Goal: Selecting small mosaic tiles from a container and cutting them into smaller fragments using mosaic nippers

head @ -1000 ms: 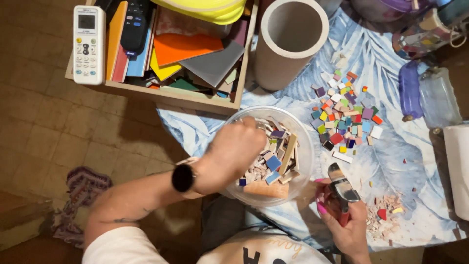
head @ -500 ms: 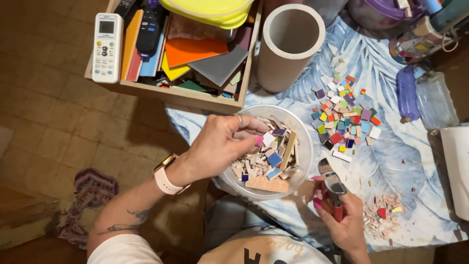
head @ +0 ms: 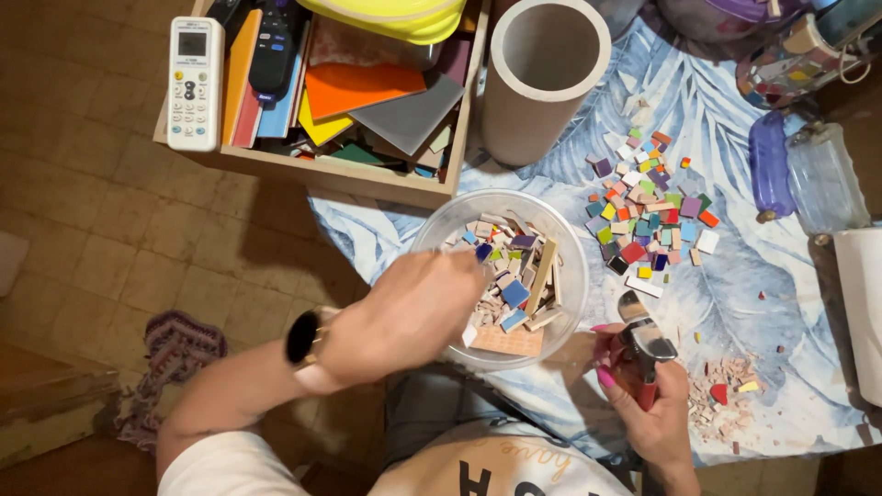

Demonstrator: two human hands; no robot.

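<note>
hands: left [head: 404, 317] in one bowl [head: 570, 276], grip unclear; right [head: 648, 404] clenching one nippers [head: 643, 344]

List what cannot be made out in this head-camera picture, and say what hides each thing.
- Left hand fingertips: blurred inside the clear plastic bowl of tile pieces; any piece pinched is untellable.
- Red-handled metal nippers: handles covered by the right hand.
- White paper roll: cut off by the right edge.

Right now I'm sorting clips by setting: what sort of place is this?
Probably a home craft corner for mosaic work: a clear bowl of tile pieces, loose coloured tiles on a leaf-print cloth, and nippers in the right hand.
</note>
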